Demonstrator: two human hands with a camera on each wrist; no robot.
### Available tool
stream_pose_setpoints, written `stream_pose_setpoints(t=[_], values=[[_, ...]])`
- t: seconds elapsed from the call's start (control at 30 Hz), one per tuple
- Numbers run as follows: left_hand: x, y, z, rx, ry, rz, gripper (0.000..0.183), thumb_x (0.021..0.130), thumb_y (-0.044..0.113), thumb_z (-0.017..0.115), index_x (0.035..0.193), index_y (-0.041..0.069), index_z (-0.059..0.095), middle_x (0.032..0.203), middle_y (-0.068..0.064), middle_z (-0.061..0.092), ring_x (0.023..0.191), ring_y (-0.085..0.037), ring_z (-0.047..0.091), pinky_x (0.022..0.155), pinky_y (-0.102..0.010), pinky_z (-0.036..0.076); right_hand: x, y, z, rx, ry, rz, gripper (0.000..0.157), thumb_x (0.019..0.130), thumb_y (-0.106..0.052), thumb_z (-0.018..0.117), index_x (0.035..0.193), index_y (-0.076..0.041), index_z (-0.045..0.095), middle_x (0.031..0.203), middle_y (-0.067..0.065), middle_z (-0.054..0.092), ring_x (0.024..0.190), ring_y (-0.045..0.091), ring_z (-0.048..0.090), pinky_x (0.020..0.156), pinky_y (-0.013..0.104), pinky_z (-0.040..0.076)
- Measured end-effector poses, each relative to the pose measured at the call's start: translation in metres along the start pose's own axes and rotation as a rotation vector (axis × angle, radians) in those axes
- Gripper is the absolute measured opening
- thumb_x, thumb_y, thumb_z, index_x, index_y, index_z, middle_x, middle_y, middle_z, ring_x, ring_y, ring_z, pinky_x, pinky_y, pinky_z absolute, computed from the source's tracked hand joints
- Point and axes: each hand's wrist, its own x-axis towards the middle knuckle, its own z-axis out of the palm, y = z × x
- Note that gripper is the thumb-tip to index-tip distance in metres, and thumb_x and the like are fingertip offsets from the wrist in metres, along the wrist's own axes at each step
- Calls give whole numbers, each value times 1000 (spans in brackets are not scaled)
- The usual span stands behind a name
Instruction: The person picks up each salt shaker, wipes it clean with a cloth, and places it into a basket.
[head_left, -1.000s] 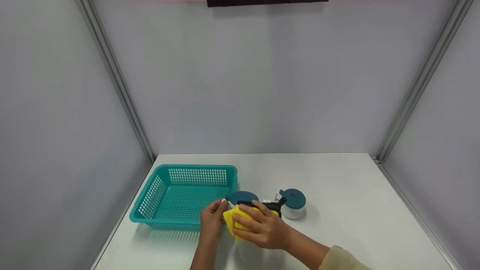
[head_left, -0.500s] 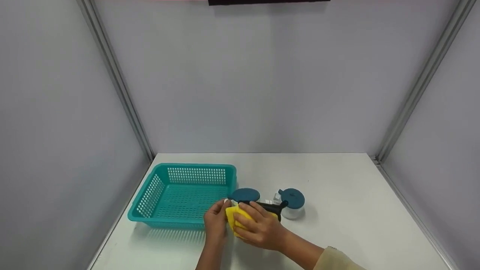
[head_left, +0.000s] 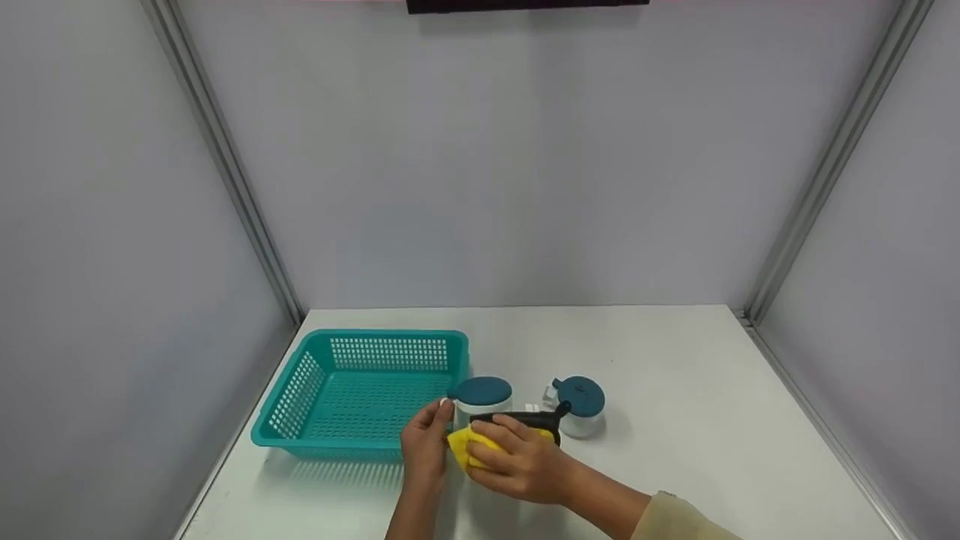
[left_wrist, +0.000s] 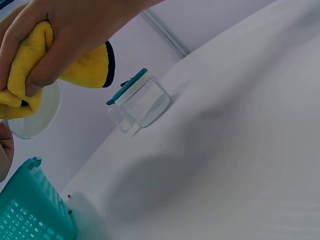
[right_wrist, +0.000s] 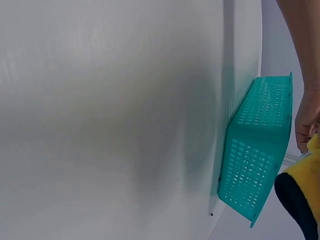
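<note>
Left hand's [head_left: 424, 448] grip is pinched on a blue-lidded jar [head_left: 484, 391] up off the bench [head_left: 712, 427], right hand's [head_left: 519, 462] clamped round a yellow cloth [head_left: 459, 445] at its 6 o'clock; in the head view, teal basket [head_left: 330, 449] at 9, second jar [head_left: 582, 397] at 3

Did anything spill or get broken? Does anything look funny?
Nope, nothing stands out. The jar on the table stands upright with its blue lid on, the green basket sits flat, and no spill shows. The yellow cloth is scrunched, but the right hand grips it. Tiny cracks wouldn't show.
</note>
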Motion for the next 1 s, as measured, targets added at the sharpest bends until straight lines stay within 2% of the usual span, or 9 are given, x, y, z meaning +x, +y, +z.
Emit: stream_pose_setpoints(t=[0.2, 0.5, 0.7, 1.0], values=[[1, 3, -1, 44, 27, -19, 48, 87, 44, 72, 110, 2, 71, 97, -6, 70, 86, -18, 62, 71, -28, 57, -1, 2, -6, 6, 15, -8, 17, 95, -21, 66, 109, -22, 75, 113, 3, 71, 112, 29, 66, 90, 42, 56], [2, 4, -1, 39, 26, -8, 48, 87, 44, 73, 109, 2, 70, 94, -5, 69, 85, -18, 63, 72, -31, 59, -6, 7, -12, 5, -8, -14, 17, 96, -20, 65, 109, -21, 75, 115, 3, 70, 112, 29, 65, 91, 43, 56], [4, 5, -4, 32, 40, -20, 49, 87, 44, 73, 110, 2, 70, 96, -5, 70, 87, -18, 64, 72, -32, 59, -10, 10, -13, 4, -27, 10, 18, 94, -21, 67, 111, -21, 75, 118, 3, 69, 114, 28, 65, 91, 43, 56], [2, 10, -7, 38, 53, 10, 47, 91, 41, 70, 114, 0, 69, 102, -11, 70, 92, -16, 62, 73, -30, 58, -10, 17, -16, -13, -6, 30, 18, 90, -24, 73, 107, -20, 76, 117, 3, 70, 111, 29, 66, 90, 42, 57]])
